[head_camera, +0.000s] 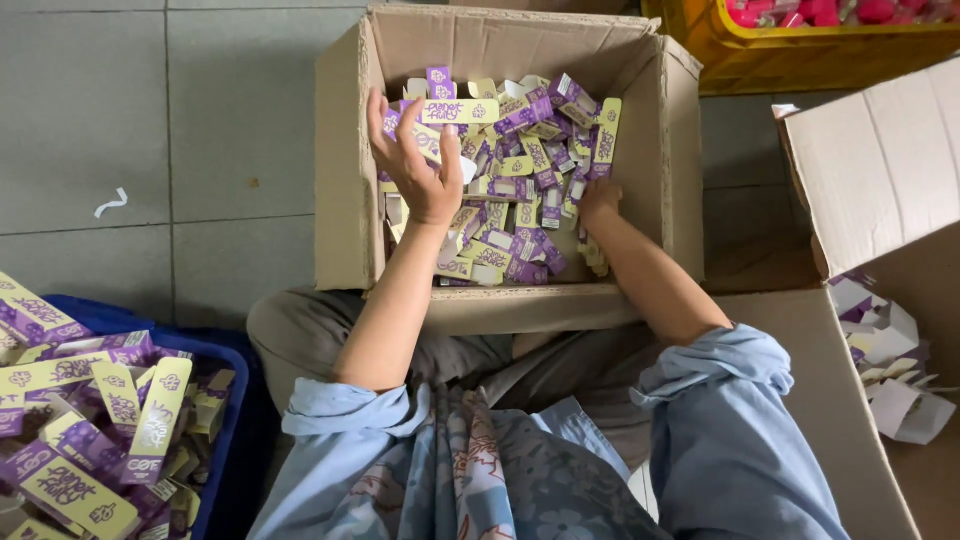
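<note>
Blue sleeves (720, 400) lowest; both arms reach into cardboard box (345, 160). Left hand (420, 165) lifts yellow carton (460, 111) off the box's carton pile (520, 210), fingers loosely pinching. Right hand (598, 200) buried in pile; grip unclear.

The floor (150, 130) fills the upper left of the frame: large grey tiles with thin dark joints, evenly lit with soft shadows. A small white scrap (111, 203) lies on it at the left. In the upper right corner stands a yellow crate (720, 55). At the lower left, a blue bin (235, 400) rests on the tiles. Brown cardboard (880, 150) covers the right edge.
</note>
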